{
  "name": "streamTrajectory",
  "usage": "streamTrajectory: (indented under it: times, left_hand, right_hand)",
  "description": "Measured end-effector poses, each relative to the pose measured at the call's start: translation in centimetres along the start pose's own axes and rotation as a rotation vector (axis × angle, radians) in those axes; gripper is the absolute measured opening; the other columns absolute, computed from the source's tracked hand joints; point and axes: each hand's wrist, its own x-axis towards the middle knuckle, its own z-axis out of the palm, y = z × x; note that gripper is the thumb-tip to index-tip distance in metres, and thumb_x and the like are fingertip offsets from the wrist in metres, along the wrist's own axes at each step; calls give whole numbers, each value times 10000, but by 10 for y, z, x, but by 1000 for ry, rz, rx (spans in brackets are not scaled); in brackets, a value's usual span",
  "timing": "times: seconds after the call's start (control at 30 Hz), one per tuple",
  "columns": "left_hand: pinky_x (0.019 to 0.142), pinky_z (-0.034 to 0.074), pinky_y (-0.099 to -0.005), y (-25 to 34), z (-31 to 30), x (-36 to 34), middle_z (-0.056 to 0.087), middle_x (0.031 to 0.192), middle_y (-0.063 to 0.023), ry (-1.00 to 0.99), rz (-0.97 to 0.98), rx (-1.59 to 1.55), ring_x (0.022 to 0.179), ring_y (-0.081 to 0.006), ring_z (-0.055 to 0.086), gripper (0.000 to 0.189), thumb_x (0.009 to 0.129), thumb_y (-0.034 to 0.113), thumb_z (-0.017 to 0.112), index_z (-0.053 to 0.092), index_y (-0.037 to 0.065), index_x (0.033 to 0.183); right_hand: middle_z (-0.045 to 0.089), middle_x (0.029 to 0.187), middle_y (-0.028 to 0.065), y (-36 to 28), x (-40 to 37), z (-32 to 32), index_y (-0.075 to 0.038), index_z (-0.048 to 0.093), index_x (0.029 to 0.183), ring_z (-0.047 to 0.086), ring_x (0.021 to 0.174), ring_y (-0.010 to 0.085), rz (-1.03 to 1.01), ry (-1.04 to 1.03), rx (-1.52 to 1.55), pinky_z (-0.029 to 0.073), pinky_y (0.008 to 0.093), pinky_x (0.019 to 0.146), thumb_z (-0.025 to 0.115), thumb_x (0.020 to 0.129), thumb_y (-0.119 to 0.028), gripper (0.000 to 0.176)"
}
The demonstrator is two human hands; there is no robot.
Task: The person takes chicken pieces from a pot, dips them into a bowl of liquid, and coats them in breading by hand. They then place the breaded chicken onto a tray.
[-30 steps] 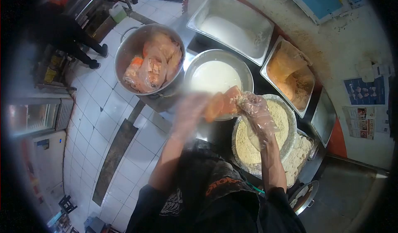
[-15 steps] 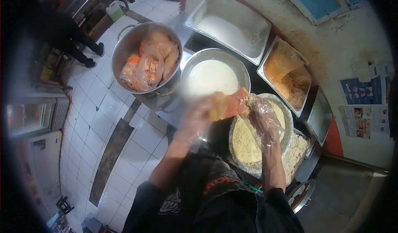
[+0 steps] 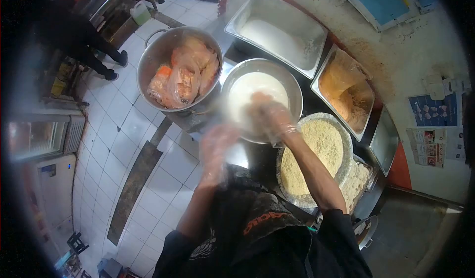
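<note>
A wide metal bowl [image 3: 298, 97] of white liquid [image 3: 272, 82] stands before me. Over its near side is my right hand [image 3: 278, 119], in a clear plastic glove, its fingers blurred above the liquid. A small orange-pink patch shows at those fingertips; I cannot tell whether it is meat or finger. My left hand [image 3: 217, 144], also gloved, is smeared by motion just left of the bowl's near rim. Below my right forearm sits a round pan of pale yellow crumbs [image 3: 316, 147].
At left stands a large pot [image 3: 143, 75] with bagged orange-pink meat [image 3: 185, 82]. Behind the bowl are a steel tray [image 3: 309, 63] with white residue and another tray [image 3: 362, 129] holding a bag of orange-brown powder [image 3: 341, 82]. A person [image 3: 94, 50] stands far left on the tiled floor.
The orange-pink piece stretched between my hands is no longer visible there. My right hand has moved left from the crumb pan to over the liquid; my left hand has drawn left and nearer me.
</note>
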Motion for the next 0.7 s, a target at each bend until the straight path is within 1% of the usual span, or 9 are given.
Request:
streamTrajectory:
  times: [0.07,0.1,0.17,0.23,0.3,0.33,0.4,0.6,0.7]
  left_hand:
    - [932,577,-392,3,0,0,662,1173,-236,20,15,-13,1046,-314,704,417,994,203,635,533,-82,1281]
    - [926,579,-394,5,0,-1,662,1170,-238,41,15,-4,1042,-318,704,402,995,197,631,536,-76,1274]
    - [920,580,-397,5,-5,-2,662,1167,-241,72,10,4,1039,-321,704,387,996,191,628,538,-71,1266]
    - [915,582,-395,-1,-12,1,663,1156,-241,49,34,45,1035,-328,703,354,994,184,628,549,-60,1237]
    - [915,579,-397,-4,-14,0,667,1149,-236,50,39,41,1030,-323,704,351,991,190,632,554,-56,1230]
    - [915,576,-398,-5,-13,0,670,1141,-231,55,44,35,1026,-319,705,348,988,195,636,560,-51,1222]
    - [917,570,-401,0,-8,1,673,1139,-227,57,36,37,1019,-311,705,357,983,206,644,564,-50,1219]
    - [923,556,-405,4,-6,-2,689,1111,-204,24,83,15,997,-288,706,383,964,236,671,577,-43,1208]
    - [918,558,-400,6,-5,-3,694,1096,-199,37,65,36,992,-287,707,373,963,239,673,582,-34,1202]
  right_hand:
    - [734,903,163,-4,-2,9,-21,738,929,699,807,277,14,-259,-174,538,395,768,655,940,-288,280]
    - [734,903,163,-3,0,5,-21,738,929,699,807,277,11,-262,-176,538,395,768,655,940,-288,280]
    - [736,899,158,-32,8,-15,-24,739,905,700,815,303,465,-294,-46,538,408,769,670,919,-277,263]
    - [734,909,167,1,15,-15,-29,743,894,698,820,328,453,-250,-41,538,409,763,672,900,-258,239]
    - [731,924,185,16,23,-22,-44,751,905,703,855,350,205,-318,-452,545,419,778,663,895,-265,238]
    - [731,924,185,34,22,-21,-44,751,905,703,855,350,212,-310,-454,545,419,778,663,895,-265,238]
    - [726,957,183,68,21,-16,-17,741,952,700,860,349,165,-283,-509,550,423,810,558,974,-362,392]
    - [712,959,216,79,33,-29,-21,732,903,691,922,382,153,-288,-672,542,448,863,589,947,-403,410]
    - [705,957,254,28,34,-55,10,731,836,690,940,397,234,-183,-596,540,468,858,658,884,-359,379]
